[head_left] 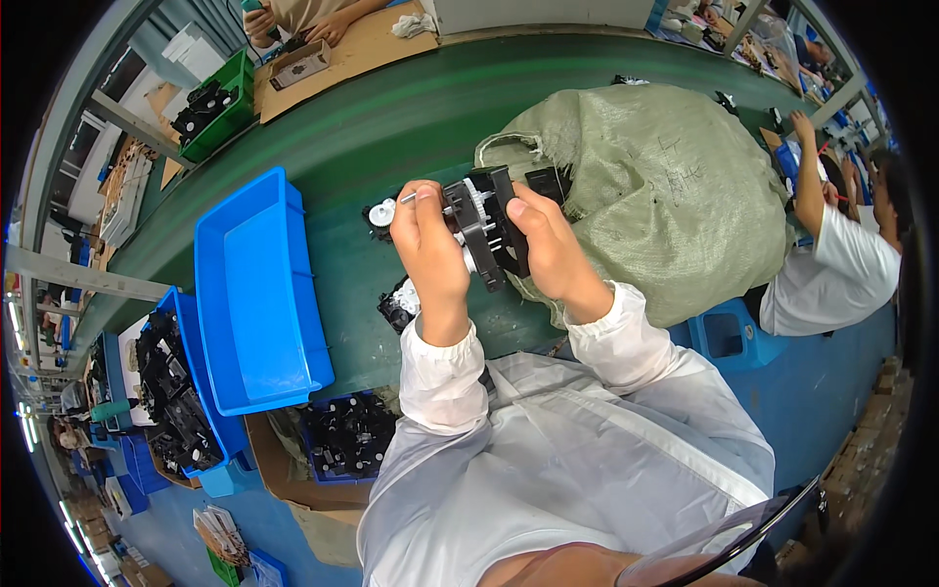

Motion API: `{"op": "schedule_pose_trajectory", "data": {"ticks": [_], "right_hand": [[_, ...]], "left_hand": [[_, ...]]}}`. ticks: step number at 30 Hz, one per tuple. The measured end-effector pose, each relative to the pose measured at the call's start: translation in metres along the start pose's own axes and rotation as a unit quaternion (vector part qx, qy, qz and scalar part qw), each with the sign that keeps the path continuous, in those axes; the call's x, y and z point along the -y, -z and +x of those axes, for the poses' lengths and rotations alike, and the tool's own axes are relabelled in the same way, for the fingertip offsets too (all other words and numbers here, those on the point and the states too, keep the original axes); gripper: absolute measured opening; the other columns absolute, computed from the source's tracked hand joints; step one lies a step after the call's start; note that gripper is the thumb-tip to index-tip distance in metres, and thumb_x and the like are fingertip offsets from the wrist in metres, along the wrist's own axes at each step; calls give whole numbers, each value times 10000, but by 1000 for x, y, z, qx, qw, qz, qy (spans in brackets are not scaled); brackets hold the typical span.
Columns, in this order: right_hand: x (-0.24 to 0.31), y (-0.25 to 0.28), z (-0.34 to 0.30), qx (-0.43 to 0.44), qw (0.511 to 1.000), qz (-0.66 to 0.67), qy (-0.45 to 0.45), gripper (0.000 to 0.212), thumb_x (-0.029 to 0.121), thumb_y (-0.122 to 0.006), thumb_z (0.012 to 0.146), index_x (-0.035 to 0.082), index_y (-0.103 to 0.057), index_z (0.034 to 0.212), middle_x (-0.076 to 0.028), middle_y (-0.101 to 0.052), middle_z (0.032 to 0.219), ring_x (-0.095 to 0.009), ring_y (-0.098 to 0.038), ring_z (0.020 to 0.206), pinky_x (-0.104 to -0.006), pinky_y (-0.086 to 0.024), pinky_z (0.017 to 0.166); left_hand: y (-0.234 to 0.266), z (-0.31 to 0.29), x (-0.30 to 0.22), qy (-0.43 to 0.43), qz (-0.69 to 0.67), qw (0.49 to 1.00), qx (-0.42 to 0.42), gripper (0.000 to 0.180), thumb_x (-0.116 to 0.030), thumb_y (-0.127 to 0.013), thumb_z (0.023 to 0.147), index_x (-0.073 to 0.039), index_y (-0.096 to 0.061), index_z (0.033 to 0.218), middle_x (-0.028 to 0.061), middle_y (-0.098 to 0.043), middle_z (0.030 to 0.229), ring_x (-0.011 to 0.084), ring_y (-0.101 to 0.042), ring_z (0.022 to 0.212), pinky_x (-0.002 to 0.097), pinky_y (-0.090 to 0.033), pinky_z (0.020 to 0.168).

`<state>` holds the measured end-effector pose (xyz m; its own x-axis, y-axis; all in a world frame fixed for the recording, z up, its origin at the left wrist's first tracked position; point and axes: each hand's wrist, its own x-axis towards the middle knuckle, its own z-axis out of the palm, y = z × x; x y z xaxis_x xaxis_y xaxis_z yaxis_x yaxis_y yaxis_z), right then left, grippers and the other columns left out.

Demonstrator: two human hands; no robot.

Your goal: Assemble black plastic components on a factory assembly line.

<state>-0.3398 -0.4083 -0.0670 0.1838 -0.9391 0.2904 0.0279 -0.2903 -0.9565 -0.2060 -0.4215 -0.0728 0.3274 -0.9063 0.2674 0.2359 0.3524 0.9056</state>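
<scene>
Between my two hands, above the green bench, is a black plastic gear assembly [479, 230] with white gears along its side. My left hand [431, 245] is closed on its left side, and a thin metal shaft shows by the thumb. On the right side, my right hand [558, 245] grips the black housing with the thumb on top. Beyond my left hand a black part with a white round gear [382, 213] lies on the bench. Another black and white part [400, 303] rests below my left wrist. The fingers' undersides are hidden.
A large pale green woven sack [675, 205] bulges on the right. An empty-looking blue tray [259, 303] stands at left, beside a blue bin [201, 382] of black parts. Below are more parts in a cardboard box [284, 470]. Co-workers sit across the bench and at right.
</scene>
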Motion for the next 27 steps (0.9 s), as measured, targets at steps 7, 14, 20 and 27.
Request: {"op": "schedule_pose_trajectory", "data": {"ticks": [7, 14, 20, 27], "right_hand": [[-26, 9, -5, -40, 995, -86, 19, 527, 285, -419, 1001, -153, -505, 1281, -328, -631, 1084, -420, -605, 1057, -416, -444, 940], [-18, 1, -11, 8, 991, -128, -24, 492, 239, -423, 1012, -99, -444, 1369, -312, -554, 1277, -432, -536, 1171, -442, -386, 1040], [-7, -17, 0, 4, 998, 63, 17, 515, 158, -456, 1003, -2, -269, 1455, -192, -468, 1356, -281, -482, 1226, -379, -356, 1073], [-5, -4, -7, 21, 978, 201, -52, 526, 240, -573, 1009, 8, -384, 1441, -96, -601, 1187, -149, -572, 1073, -296, -448, 965]], "left_hand": [[-9, -7, -10, -64, 131, 989, 19, 229, -141, -443, 1027, -15, -535, 859, 0, -513, 745, 74, -436, 673, 254, -378, 613], [-2, -15, -9, -43, 144, 988, 40, 249, -167, -416, 1042, -8, -570, 929, 27, -536, 854, 97, -467, 794, 271, -402, 734], [30, -20, 2, -41, 97, 976, 190, 533, -294, -595, 971, 9, -435, 1378, 127, -530, 1271, 212, -518, 1188, 353, -408, 1015], [34, -46, -17, 18, 62, 988, 141, 504, 21, -790, 780, 86, -548, 1218, 124, -662, 1101, 193, -675, 975, 297, -557, 848]]}}
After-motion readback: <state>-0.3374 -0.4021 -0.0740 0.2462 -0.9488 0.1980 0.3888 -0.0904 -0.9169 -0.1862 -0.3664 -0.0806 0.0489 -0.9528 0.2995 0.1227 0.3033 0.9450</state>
